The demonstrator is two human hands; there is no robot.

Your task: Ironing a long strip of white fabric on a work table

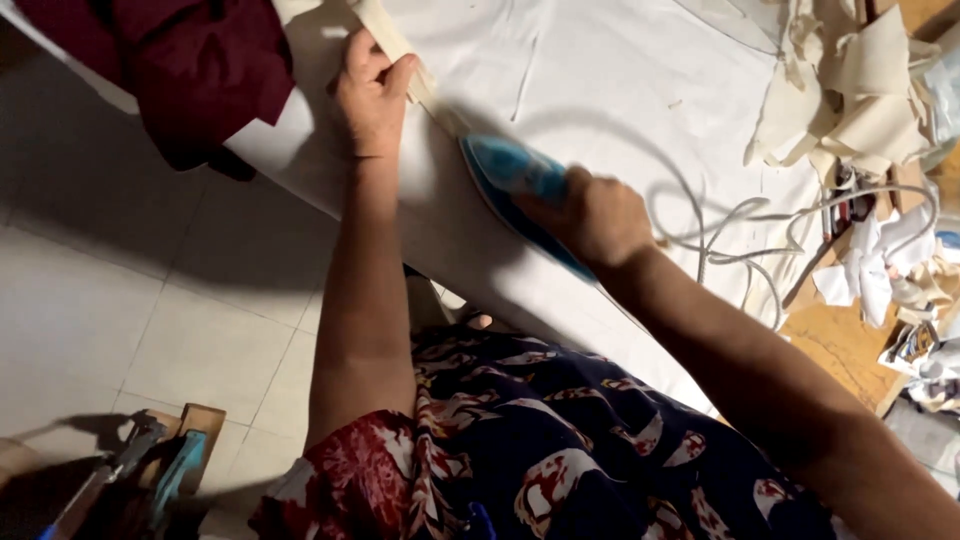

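Note:
My right hand (pixel 590 215) grips the handle of a blue electric iron (pixel 515 180) that rests on a white-covered ironing surface (pixel 600 80). The iron's tip points toward a narrow cream fabric strip (pixel 395 45). My left hand (pixel 372 95) pinches and holds that strip flat just ahead of the iron's tip. A pale power cord (pixel 745 225) trails from the iron to the right across the white cover.
A dark red garment (pixel 190 60) hangs over the surface's left end. A heap of cream fabric scraps (pixel 860 90) lies at the far right, with crumpled white pieces (pixel 865 265) on a wooden tabletop (pixel 840 340). Pale floor tiles (pixel 130 290) and tools (pixel 150 470) are below left.

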